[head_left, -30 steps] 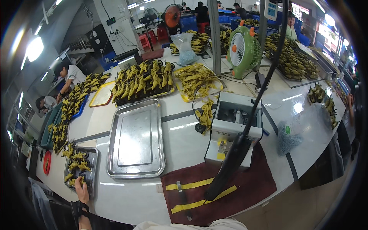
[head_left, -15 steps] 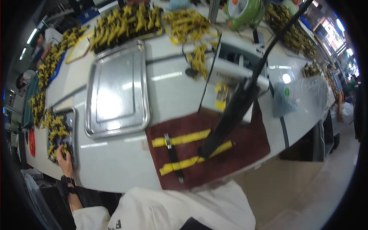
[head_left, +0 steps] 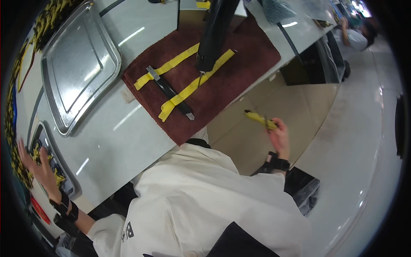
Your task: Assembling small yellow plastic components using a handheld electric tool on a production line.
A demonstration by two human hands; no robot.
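At the far left my left hand (head_left: 39, 169) has its fingers spread, holding nothing, over the small metal tray (head_left: 73, 188) with yellow-and-black pieces (head_left: 58, 176) in it. Off the table edge on the right, my right hand (head_left: 279, 138) pinches a slim yellow piece (head_left: 259, 119) with a dark tip; its exact kind is unclear. Between the hands, a black strap (head_left: 169, 92) with metal ends lies across two yellow tape strips (head_left: 216, 68) on a dark red cloth (head_left: 239, 60). A black electric screwdriver (head_left: 209, 51) hangs bit-down above the cloth.
A large shiny metal tray (head_left: 79, 64) lies on the white table (head_left: 117, 141), left of the cloth. Piles of yellow-and-black pieces (head_left: 51, 19) line the far left. A clear plastic bag (head_left: 278, 10) sits at the back right. Beyond, a person (head_left: 355, 38) is at the right.
The view has swung down and right. My left hand has lifted off the pieces in the small tray, fingers opening. My right hand has come into view with the yellow piece.
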